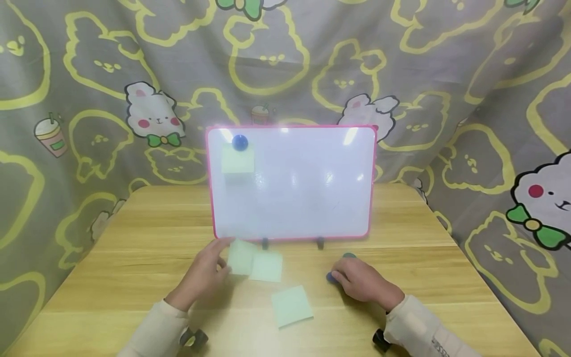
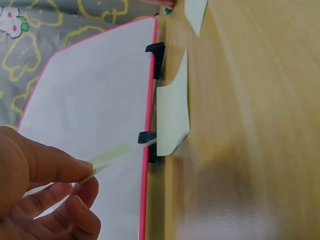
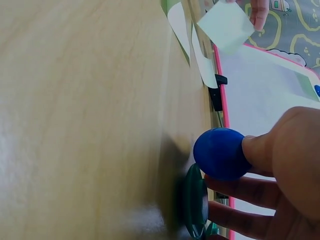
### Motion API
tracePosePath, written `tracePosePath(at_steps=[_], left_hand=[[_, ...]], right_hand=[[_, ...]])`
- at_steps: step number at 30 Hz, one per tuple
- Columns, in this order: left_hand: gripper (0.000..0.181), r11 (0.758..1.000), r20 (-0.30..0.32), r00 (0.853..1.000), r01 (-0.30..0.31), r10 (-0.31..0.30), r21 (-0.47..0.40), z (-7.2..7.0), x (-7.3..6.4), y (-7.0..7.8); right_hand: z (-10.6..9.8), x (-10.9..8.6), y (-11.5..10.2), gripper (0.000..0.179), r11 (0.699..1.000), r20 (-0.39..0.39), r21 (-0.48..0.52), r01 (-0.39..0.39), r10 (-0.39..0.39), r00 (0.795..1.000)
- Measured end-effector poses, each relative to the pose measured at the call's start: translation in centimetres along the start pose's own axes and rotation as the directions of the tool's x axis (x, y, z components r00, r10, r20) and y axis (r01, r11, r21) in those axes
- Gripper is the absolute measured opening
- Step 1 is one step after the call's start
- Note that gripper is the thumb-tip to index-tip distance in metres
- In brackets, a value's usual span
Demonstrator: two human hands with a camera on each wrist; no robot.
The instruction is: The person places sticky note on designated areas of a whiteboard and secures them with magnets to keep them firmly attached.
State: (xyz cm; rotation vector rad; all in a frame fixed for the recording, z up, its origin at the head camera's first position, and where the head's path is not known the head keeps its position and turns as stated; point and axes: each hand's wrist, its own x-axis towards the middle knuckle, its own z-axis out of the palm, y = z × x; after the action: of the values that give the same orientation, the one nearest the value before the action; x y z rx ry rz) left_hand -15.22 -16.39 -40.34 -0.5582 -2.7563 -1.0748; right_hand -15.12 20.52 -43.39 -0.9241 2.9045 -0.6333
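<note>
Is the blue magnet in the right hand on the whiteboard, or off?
Off. In the head view, the right hand grips the blue magnet over the table, away from the whiteboard.

Bright glare patches across a whiteboard (image 1: 292, 191), slight haze around it, soft shadows on the wooden table (image 2: 250, 125)

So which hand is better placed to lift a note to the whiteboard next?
Probably the left hand: it pinches a paper note near the lower left of the whiteboard, while the right hand holds a blue magnet.
</note>
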Motion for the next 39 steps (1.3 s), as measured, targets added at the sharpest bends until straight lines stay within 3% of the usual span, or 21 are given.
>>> tracePosePath(at_steps=[11, 18, 23, 30, 32, 39], left_hand=[[0.062, 0.998, -0.084, 0.996, -0.022, 0.018, -0.051, -0.7, 1.6, 0.0], [0.063, 0.999, -0.088, 0.996, -0.017, 0.013, -0.038, -0.9, 2.4, -0.2], [0.065, 0.991, -0.075, 0.997, 0.016, -0.026, -0.136, -1.2, 3.2, -0.2], [0.068, 0.949, -0.039, 0.994, 0.088, -0.104, -0.301, -1.7, 4.2, 0.0], [0.069, 0.942, -0.033, 0.994, 0.086, -0.102, -0.324, -1.7, 4.5, 0.1], [0.071, 0.951, -0.061, 0.997, 0.018, -0.039, -0.307, -1.6, 5.1, 0.2]], right_hand=[[-0.2, 0.3, 0.5, 0.022, 0.999, -0.056, 0.036, -0.029, 0.031, 0.998], [-0.3, 0.5, 0.9, 0.017, 0.992, -0.062, 0.111, -0.057, 0.064, 0.996], [-0.5, 0.7, 1.2, 0.016, 0.987, -0.058, 0.140, -0.085, 0.094, 0.994], [-0.8, 0.9, 1.5, 0.017, 0.985, -0.057, 0.151, -0.080, 0.089, 0.994], [-0.8, 0.9, 1.6, 0.017, 0.986, -0.064, 0.151, -0.069, 0.079, 0.995], [-0.9, 0.9, 1.9, 0.018, 0.987, -0.064, 0.142, -0.074, 0.084, 0.994]])
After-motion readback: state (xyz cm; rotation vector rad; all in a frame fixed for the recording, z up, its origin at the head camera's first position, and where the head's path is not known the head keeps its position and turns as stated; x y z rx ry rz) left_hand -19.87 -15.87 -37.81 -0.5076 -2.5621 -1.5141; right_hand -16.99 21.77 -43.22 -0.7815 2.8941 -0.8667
